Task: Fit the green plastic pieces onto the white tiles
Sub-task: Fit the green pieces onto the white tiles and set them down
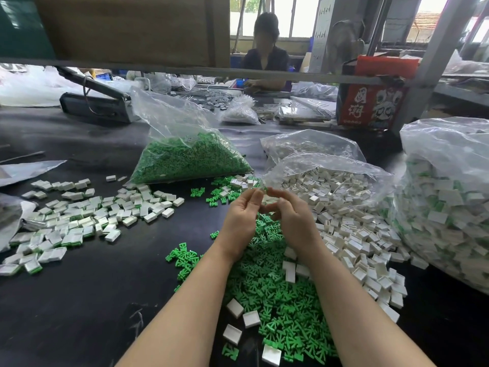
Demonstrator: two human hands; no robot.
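nearest, on the black counter: a thick heap of loose green plastic pieces, with a few white tiles lying on and beside it. above the heap, both forearms reaching forward, hands raised and close together. left hand with fingers curled, tips meeting the other hand's; right hand likewise curled, fingers pinching something small and pale between the two hands, too blurred to name with certainty. off to the left, a spread of fitted tiles, white on top with green showing at the edges. to the right, a spill of plain white tiles from an open clear bag. at the far right edge, a large clear bag of finished tiles, white and green mixed. beyond the hands, a clear bag of green pieces, bulging, mouth standing up. farther back, a dark machine on the left, smaller plastic bags, a red printed carton beside a grey shelf post. farthest, across the counter, a second person seated in dark clothing, hands down on the work surface, windows behind.
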